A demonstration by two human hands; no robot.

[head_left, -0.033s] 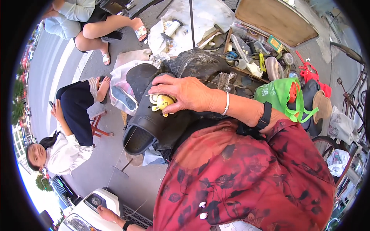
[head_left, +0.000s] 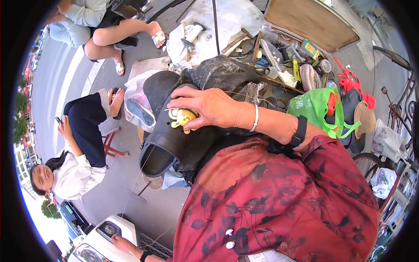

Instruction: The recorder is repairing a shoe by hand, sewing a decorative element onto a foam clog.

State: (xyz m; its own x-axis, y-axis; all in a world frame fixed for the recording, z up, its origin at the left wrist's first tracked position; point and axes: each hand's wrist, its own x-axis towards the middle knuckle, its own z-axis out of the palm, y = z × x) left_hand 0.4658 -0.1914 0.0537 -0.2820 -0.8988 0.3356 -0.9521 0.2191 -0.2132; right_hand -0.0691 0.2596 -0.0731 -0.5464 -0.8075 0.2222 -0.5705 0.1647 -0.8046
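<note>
- A green shopping bag (head_left: 315,107) with pale lettering stands to the right of the wearer's forearm, its handles looping down; a red bag (head_left: 349,83) lies just beyond it.
- A clear plastic bag (head_left: 139,107) holding something dark blue sits on the ground left of the shoe, and a small green and yellow box (head_left: 310,47) lies among the tools on the cluttered worktop (head_left: 235,17) at the top.
- Open grey pavement (head_left: 126,183) spreads left of and below the shoe; a red stool (head_left: 111,144) and a seated person in a white top with dark trousers (head_left: 83,126) border it, and another person's hand (head_left: 122,241) rests at the lower edge by a white machine (head_left: 107,233).
- The black clog shoe (head_left: 170,144) lies on the wearer's lap, its opening turned down-left and its ribbed insole showing; a thin thread (head_left: 137,183) hangs from it.
- A yellow charm (head_left: 184,118) sits on the clog's upper.
- The right hand (head_left: 209,107) lies across the clog, its grip pinched on the yellow charm, wrist carrying a white bangle and a black band.
- The left hand is out of sight.
</note>
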